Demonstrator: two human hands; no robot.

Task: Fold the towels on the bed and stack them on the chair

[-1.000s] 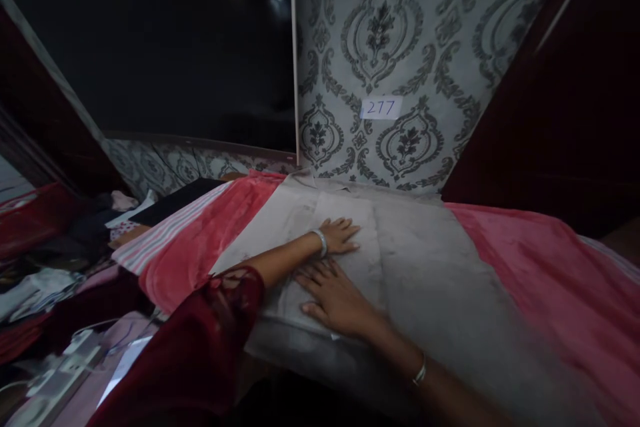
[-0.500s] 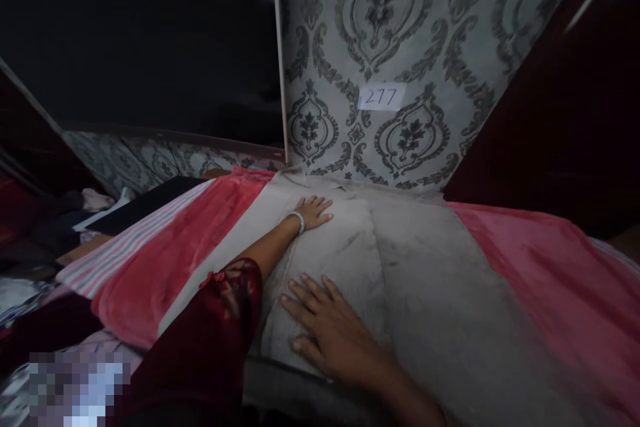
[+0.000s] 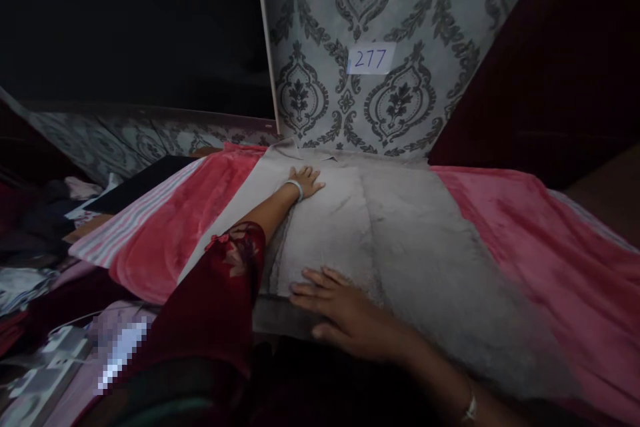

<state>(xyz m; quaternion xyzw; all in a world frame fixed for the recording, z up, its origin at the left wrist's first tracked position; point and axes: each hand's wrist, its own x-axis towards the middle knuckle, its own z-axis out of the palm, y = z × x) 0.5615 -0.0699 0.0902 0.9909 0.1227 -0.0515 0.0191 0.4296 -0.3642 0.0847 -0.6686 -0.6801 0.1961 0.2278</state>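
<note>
Both grips, left hand (image 3: 309, 180) and right hand (image 3: 345, 313), lie spread flat on the grey garment (image 3: 410, 240).

A pale grey fabric garment (image 3: 400, 240) lies on a pink-red plush blanket (image 3: 525, 240), beside a pink-and-white striped cloth (image 3: 130, 220), under grey damask-patterned wallpaper (image 3: 400, 7).
</note>
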